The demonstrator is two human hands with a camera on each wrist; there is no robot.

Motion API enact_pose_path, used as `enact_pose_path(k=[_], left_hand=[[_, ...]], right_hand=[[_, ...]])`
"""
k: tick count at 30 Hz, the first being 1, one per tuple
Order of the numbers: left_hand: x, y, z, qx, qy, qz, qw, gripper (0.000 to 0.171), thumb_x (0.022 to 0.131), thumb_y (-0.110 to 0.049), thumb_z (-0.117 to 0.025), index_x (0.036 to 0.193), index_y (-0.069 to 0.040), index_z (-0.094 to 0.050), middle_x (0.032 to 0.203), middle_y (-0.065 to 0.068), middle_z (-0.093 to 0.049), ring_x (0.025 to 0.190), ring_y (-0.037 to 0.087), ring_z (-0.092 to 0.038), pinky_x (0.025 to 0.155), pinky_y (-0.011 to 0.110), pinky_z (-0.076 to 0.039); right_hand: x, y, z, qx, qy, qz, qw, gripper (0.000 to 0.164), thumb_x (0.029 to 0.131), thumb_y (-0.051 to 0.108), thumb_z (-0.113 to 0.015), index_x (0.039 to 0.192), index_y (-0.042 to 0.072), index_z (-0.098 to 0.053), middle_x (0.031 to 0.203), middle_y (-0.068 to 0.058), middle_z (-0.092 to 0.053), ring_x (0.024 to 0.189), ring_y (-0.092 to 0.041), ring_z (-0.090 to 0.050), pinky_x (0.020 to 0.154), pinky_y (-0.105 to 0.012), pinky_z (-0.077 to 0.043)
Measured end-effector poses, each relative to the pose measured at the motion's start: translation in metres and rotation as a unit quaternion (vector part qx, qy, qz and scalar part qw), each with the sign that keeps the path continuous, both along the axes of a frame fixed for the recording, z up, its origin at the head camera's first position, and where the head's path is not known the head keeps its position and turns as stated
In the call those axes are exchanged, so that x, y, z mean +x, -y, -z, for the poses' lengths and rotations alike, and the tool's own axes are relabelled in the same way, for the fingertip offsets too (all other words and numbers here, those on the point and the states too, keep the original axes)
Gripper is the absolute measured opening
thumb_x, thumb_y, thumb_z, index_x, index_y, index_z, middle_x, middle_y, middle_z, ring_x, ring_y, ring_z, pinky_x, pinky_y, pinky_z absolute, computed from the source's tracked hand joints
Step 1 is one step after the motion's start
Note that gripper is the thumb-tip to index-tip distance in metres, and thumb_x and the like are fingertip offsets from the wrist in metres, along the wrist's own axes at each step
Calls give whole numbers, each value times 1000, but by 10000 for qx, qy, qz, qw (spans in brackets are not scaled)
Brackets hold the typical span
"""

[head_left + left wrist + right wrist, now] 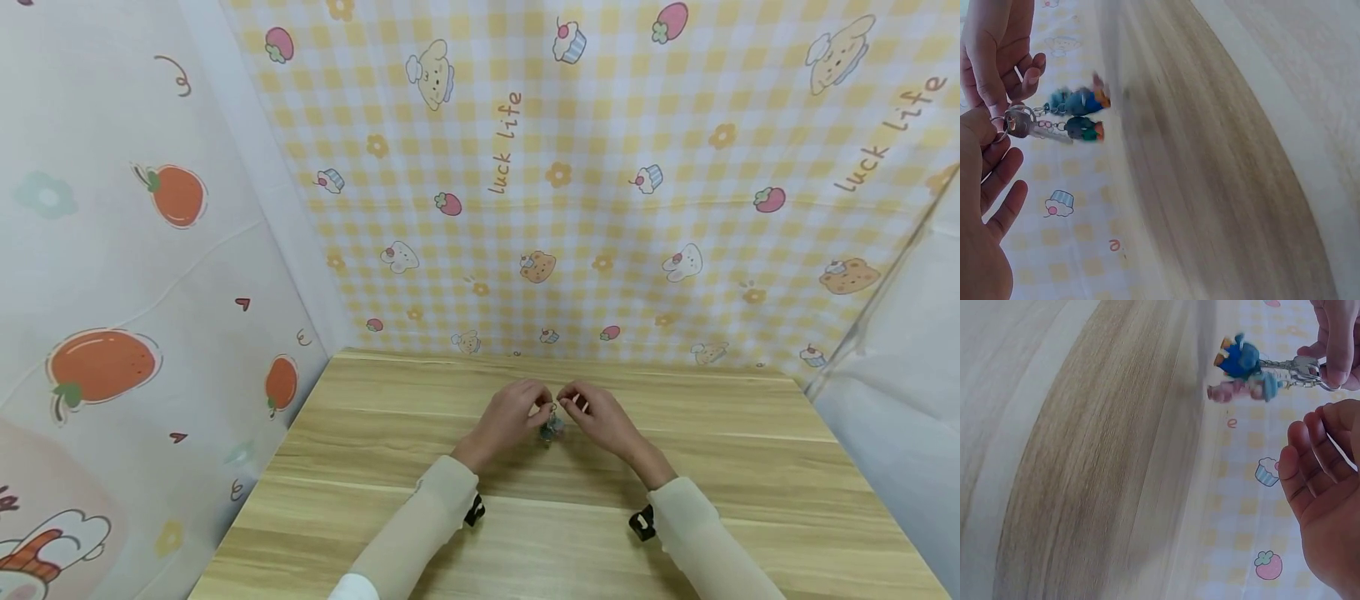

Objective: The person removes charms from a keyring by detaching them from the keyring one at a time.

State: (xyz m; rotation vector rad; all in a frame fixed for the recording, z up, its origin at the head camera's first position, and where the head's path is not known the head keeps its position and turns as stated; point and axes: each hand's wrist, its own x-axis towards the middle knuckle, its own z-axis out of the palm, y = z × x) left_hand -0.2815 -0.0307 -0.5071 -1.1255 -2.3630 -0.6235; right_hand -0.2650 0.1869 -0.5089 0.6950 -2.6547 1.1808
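Observation:
A bunch of keys on a keyring (999, 139) hangs between the two hands, above the wooden table. My left hand (517, 410) pinches the ring between thumb and fingertips, its other fingers spread loosely in the left wrist view. A metal key (1019, 124) dangles from the ring beside small figurine charms (1082, 100) in blue and green; a blue-and-pink pair of charms (1241, 359) shows blurred in the right wrist view. Close by the ring, my right hand (600, 415) has its fingers loosely bent, with a small gap from the ring in the right wrist view.
The light wood-grain table (555, 550) reaches back to a yellow checked cloth (600, 217) printed with cartoons. A white cloth (150, 275) with orange fruit prints hangs at the left. Black wrist straps (642, 523) show near the sleeves.

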Motion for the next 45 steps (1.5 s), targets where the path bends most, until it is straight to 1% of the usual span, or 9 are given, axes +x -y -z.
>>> enact_pose_path(k=[7,15,21,25,29,33,37,41,45], left_hand=[[1,0,-3,75,163,-136,9997,4,101,-9,-71,102,-10,-74,97,0,-75,87,10,-70,76,22,-58],[3,1,-5,297,644,-151,9974,5,103,-10,-69,105,-10,-74,99,1,-76,88,11,-71,77,20,-58],[0,5,-3,530,1147,139,9919,6,105,-10,-68,107,-7,-72,103,4,-74,90,13,-70,79,19,-58],[-2,6,0,688,1444,476,9860,3,103,-2,-68,105,-3,-70,102,7,-72,90,15,-70,81,17,-58],[-2,6,2,862,1549,648,9820,7,99,6,-68,103,0,-68,101,10,-71,90,18,-71,82,17,-59],[-2,6,4,1031,1630,621,9793,9,98,7,-68,103,0,-68,102,10,-71,91,19,-71,83,17,-59],[-1,7,4,1194,1733,573,9759,6,101,3,-67,106,-1,-67,104,10,-71,94,19,-71,85,18,-60],[-1,9,5,1251,1765,585,9746,4,104,-1,-66,107,0,-67,105,10,-70,95,19,-71,86,20,-60],[0,10,5,1192,1680,623,9766,7,100,2,-69,105,-2,-67,103,10,-70,91,17,-70,82,20,-60]], right_hand=[[1,1,4,-149,89,-321,9993,9,102,7,-70,107,13,-74,99,0,-73,81,-8,-62,70,-26,-55],[1,5,8,-38,85,-359,9993,5,102,10,-71,106,11,-74,99,0,-71,82,-7,-61,71,-26,-55],[2,5,7,-205,33,-158,9997,3,101,9,-71,101,6,-69,95,-1,-69,82,-10,-62,71,-25,-55],[4,5,6,-455,21,-111,9989,8,98,1,-69,100,9,-66,94,-1,-70,83,-10,-64,75,-31,-59],[5,6,5,-562,171,-150,9982,14,96,-2,-67,101,11,-64,95,-1,-71,86,-8,-65,79,-31,-59],[5,7,6,-710,289,-250,9967,14,99,-2,-65,110,7,-66,96,-4,-71,85,-7,-64,76,-28,-59],[4,6,8,-720,87,-343,9968,14,102,1,-67,115,6,-72,96,-4,-73,81,-7,-64,70,-30,-59],[2,5,8,-620,-222,-325,9973,11,102,5,-71,110,10,-76,98,-3,-75,81,-5,-65,69,-33,-59],[1,5,8,-624,-371,-362,9967,10,101,4,-72,106,11,-76,95,-5,-75,78,-5,-64,66,-35,-59]])
